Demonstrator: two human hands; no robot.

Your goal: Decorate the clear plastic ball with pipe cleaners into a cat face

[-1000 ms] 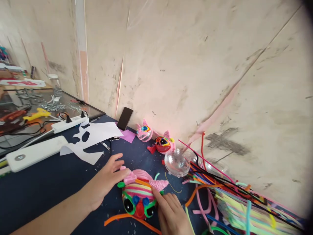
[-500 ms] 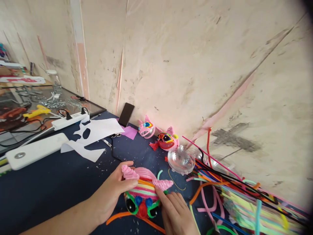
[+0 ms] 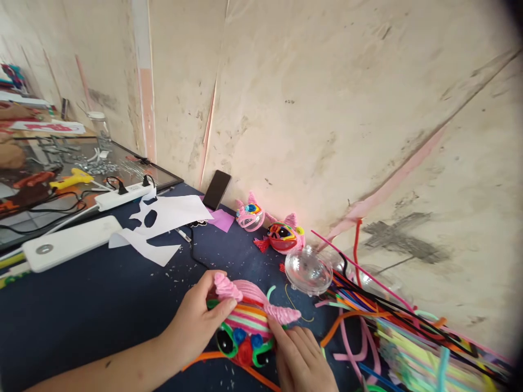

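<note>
The left hand (image 3: 204, 316) has its fingers pinched on the striped craft head (image 3: 244, 324), the thumb laid against one pink ear (image 3: 226, 287) and the other fingers mostly hidden behind. By the extended index finger of the right hand (image 3: 302, 351), the stripes are touched just below the other pink ear (image 3: 284, 313); whether anything is pinched by its hidden thumb cannot be told. An ear could be bent or loosened if pressed too hard by the left thumb, and a stripe's end could be shifted if the right fingertip were dragged sideways. The left forearm is slanted in from the lower left; the right hand is set low, its remaining fingers curled. The head is held at the near side of the table (image 3: 93, 305), an orange strip (image 3: 261, 378) under its face and a clear plastic shell (image 3: 308, 271) beyond.
</note>
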